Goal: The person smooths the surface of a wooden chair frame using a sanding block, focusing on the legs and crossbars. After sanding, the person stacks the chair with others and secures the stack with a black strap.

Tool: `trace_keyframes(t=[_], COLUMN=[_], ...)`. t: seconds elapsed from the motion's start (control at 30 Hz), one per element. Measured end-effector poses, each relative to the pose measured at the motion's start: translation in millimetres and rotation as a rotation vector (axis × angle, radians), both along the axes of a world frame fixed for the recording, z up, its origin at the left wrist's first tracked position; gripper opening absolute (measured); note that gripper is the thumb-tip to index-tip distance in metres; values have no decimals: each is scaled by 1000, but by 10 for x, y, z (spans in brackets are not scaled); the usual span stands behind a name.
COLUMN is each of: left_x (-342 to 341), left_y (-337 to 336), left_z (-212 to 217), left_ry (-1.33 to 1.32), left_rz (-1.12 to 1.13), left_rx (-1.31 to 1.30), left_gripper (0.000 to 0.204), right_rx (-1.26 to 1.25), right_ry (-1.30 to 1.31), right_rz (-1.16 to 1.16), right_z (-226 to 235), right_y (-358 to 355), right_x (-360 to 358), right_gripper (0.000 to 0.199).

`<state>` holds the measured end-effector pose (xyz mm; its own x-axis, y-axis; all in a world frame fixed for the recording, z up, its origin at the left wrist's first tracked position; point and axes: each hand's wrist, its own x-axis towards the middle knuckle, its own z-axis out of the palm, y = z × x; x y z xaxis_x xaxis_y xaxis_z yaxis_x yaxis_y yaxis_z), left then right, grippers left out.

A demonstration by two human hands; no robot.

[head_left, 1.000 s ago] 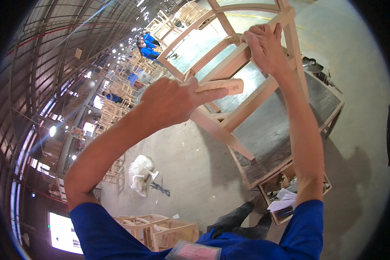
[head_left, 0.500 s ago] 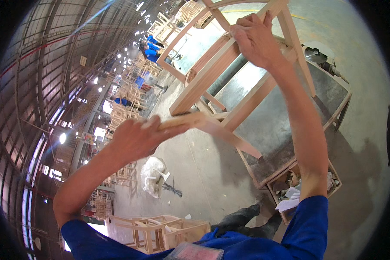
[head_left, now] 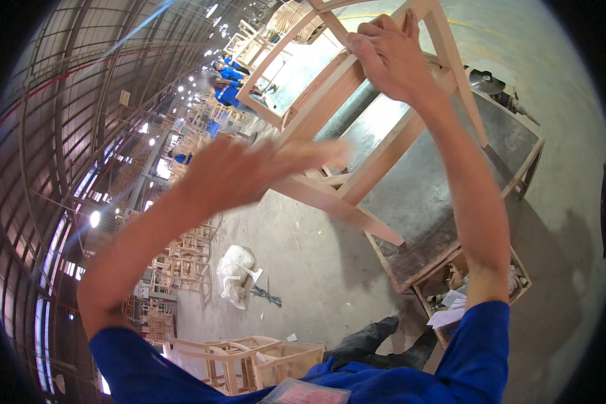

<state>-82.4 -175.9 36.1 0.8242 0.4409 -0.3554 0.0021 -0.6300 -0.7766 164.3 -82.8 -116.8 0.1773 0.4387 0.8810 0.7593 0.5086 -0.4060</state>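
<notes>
An unfinished wooden chair frame (head_left: 387, 158) rests tilted on a dark-topped work table (head_left: 417, 209). Near its upper corner, my right hand (head_left: 394, 60) has its fingers wrapped over a pale rail. My left hand (head_left: 229, 174), smeared by motion, is closed around a flat tan piece (head_left: 316, 155) that reaches over the frame's near left corner. Blur hides what kind of piece it is, and whether it touches the wood cannot be told. One tapered leg (head_left: 374, 225) of the frame slants down to the table's near edge.
A power tool with a round disc (head_left: 485, 81) lies at the table's far right. Below the tabletop is an open box (head_left: 468, 293) of scraps and paper. A white sack (head_left: 237, 275) sits on the floor. Wooden frames (head_left: 269, 360) stand near me; people in blue (head_left: 227, 91) are farther off.
My left hand has moved up and forward with the tan piece, along the frame's near corner. My right hand keeps its hold on the rail; the view has shifted slightly.
</notes>
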Motion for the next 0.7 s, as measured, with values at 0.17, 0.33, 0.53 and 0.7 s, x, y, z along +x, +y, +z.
trace_keyframes(t=[0.17,0.33,0.53,0.7], left_x=[-66,-269,587,-253], left_y=[63,-215,370,15], left_z=[-109,6,-47,-30], left_ry=[-11,82,-37,-18], left_rz=[38,124,-110,18], left_rx=[32,-37,9,-56], left_gripper=[66,70,66,63], right_rx=[-135,-59,-53,-151], right_ry=[12,1,-8,25], right_rz=[185,150,210,264], right_z=[77,48,32,68], right_y=[-82,-8,38,-54], right_x=[122,231,179,291], right_gripper=[45,48,58,61])
